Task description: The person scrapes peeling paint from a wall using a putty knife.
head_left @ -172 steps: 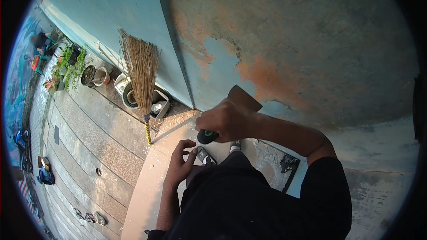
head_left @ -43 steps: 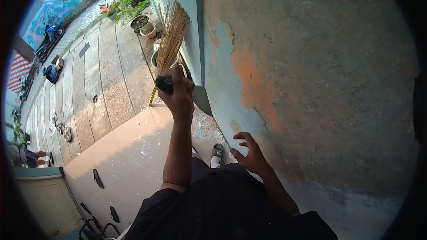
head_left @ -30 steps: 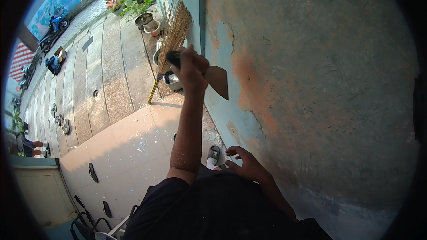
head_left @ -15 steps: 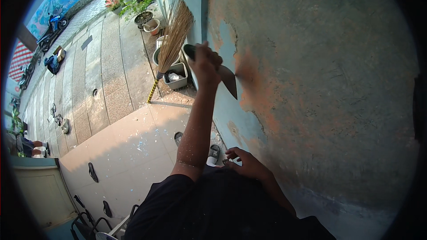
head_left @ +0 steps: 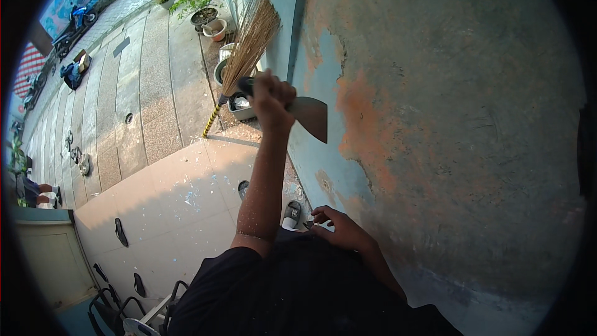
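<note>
My left hand [head_left: 273, 102] is closed round the dark handle of a paint scraper [head_left: 313, 118] with a wide metal blade. The blade stands apart from the wall [head_left: 435, 118], beside a strip of light blue paint [head_left: 320, 143]. The wall's coating is broken along a ragged edge, with orange patches [head_left: 360, 118] and grey plaster bared. Pale flecks dot my left forearm. Low by my waist, my right hand [head_left: 342, 229] has loosely bent fingers, thumb and forefinger apart; a small dark shape shows by its fingertips, too unclear to name.
A stick broom [head_left: 252, 43] with a striped handle leans beside a grey tub [head_left: 241, 111] and potted plants [head_left: 202, 15]. Paint chips [head_left: 193, 196] litter the tiled floor [head_left: 168, 236]. Loose sandals [head_left: 120, 232] and a chair [head_left: 118, 311] are at lower left. Another person's legs [head_left: 46, 194] show at far left.
My left hand has drawn the scraper leftward and slightly down, and the blade has turned to show its broad face. The right hand stays near my waist. The view has shifted slightly.
</note>
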A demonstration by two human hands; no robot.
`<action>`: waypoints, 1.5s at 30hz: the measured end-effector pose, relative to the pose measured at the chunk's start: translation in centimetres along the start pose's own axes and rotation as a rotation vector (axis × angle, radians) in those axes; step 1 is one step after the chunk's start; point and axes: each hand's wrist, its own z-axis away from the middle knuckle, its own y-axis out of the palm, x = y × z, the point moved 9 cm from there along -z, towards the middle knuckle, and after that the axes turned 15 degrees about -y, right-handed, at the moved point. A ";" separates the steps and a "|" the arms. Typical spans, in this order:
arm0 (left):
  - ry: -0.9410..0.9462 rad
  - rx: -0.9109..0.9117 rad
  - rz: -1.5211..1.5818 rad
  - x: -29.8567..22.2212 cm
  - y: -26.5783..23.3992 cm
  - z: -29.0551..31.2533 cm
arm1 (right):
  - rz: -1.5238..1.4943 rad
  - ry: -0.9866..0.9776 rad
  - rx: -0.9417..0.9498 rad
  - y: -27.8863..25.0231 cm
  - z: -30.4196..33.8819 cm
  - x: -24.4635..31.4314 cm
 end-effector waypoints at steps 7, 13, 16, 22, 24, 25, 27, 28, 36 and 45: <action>-0.027 0.047 -0.069 2.9 1.5 0.0 | -0.007 0.038 0.050 0.9 -0.4 -0.2; 0.005 -0.036 0.157 -0.3 -1.6 -0.1 | -0.003 0.047 0.025 0.4 -0.6 -1.0; -0.067 -0.017 0.071 0.8 1.0 -0.1 | -0.015 0.053 0.077 1.3 -0.6 -1.3; -0.016 0.037 0.085 -1.2 0.2 -0.8 | 0.006 0.060 0.062 0.1 -1.2 -0.8; -0.038 0.032 0.055 1.5 0.7 -0.4 | 0.020 0.057 0.067 0.5 -1.2 -0.8; -0.040 0.030 0.057 1.7 1.3 -0.2 | 0.033 0.037 0.084 0.5 -1.3 -1.0; -0.055 0.115 -0.045 1.7 3.1 0.3 | 0.046 0.019 0.104 0.3 -1.1 -1.0; -0.061 0.091 0.013 1.0 3.1 0.2 | 0.036 0.023 0.092 0.0 -1.2 -0.8; -0.074 0.053 0.052 1.5 1.8 -0.6 | 0.030 0.035 0.138 0.3 -1.6 -1.2; -0.026 0.058 0.020 2.2 2.3 0.2 | 0.027 0.027 0.158 0.2 -2.2 -1.4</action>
